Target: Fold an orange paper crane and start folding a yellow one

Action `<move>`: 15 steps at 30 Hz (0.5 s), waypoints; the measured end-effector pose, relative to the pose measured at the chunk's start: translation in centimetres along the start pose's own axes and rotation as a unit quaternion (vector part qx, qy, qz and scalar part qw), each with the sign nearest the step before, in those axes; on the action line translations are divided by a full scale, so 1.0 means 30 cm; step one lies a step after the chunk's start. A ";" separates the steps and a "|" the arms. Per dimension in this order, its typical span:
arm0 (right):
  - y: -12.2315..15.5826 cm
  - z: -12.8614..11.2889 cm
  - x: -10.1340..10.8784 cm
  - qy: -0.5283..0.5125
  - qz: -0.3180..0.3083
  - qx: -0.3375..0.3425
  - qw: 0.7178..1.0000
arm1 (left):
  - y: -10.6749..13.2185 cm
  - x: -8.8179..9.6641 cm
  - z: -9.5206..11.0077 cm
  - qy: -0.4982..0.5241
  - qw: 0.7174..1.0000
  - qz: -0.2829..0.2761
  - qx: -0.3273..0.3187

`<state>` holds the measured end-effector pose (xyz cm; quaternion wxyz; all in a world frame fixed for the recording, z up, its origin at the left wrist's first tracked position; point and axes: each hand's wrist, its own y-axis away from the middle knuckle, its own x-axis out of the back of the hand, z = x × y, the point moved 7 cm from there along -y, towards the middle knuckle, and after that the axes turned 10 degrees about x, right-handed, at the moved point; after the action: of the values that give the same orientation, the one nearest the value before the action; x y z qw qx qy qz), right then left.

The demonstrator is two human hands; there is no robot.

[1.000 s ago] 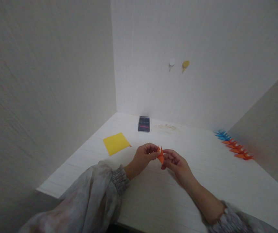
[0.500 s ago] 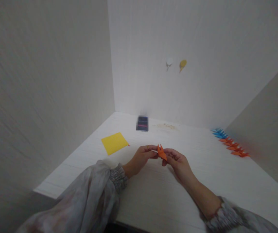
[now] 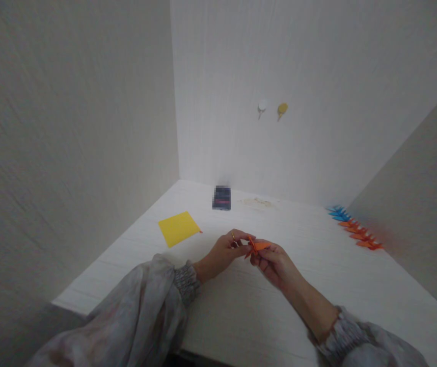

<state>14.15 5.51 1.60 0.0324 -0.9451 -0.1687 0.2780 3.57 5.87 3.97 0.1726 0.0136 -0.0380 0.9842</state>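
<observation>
Between my two hands, above the middle of the white table, is a small folded orange origami crane (image 3: 261, 245). My left hand (image 3: 230, 250), with a ring on one finger, pinches its left side between thumb and fingertips. My right hand (image 3: 277, 262) is closed on its right side, thumb on top and fingers curled beneath. Part of the folded paper is hidden by my fingers. Left of my hands a yellow paper sheet (image 3: 179, 229) lies flat, with a tiny red bit (image 3: 201, 232) at its right corner.
Along the right wall stands a row of several folded paper cranes, blue ones (image 3: 339, 213) behind orange ones (image 3: 360, 234). A dark, pixelated flat object (image 3: 222, 198) lies by the back wall. White (image 3: 262, 106) and yellow (image 3: 282, 108) hooks are on that wall. Walls enclose the table (image 3: 302, 224).
The orange origami crane has turned in my hands: its two points stood up before, and now a flap spreads toward the right. My right hand's grip has shifted slightly. The view has tilted a little.
</observation>
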 end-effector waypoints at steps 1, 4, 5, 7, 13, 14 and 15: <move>0.002 0.007 -0.007 -0.015 -0.005 -0.013 1.000 | 0.001 -0.005 0.001 -0.005 1.000 -0.008 -0.005; 0.008 0.025 -0.027 -0.042 -0.015 -0.042 0.998 | 0.003 -0.015 0.001 -0.003 0.999 -0.023 -0.029; 0.009 0.029 -0.031 -0.046 -0.013 -0.047 0.998 | 0.004 -0.016 0.002 0.006 0.999 -0.027 -0.036; 0.012 0.034 -0.035 -0.044 -0.008 -0.051 0.998 | 0.006 -0.015 0.003 0.029 0.998 -0.031 -0.043; 0.003 -0.004 0.015 0.076 0.046 0.025 0.996 | 0.006 0.005 0.014 0.073 0.997 -0.008 -0.017; 0.001 -0.024 0.034 0.104 0.071 0.056 0.991 | 0.005 0.005 0.009 0.088 0.996 -0.009 -0.004; 0.001 -0.044 0.050 0.131 0.092 0.088 0.983 | 0.004 0.004 0.001 0.102 0.995 -0.013 0.011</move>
<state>16.05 6.03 1.95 0.1112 -0.9783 -0.0503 0.1672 3.41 5.81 3.99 0.1887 -0.0844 -0.0092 0.9784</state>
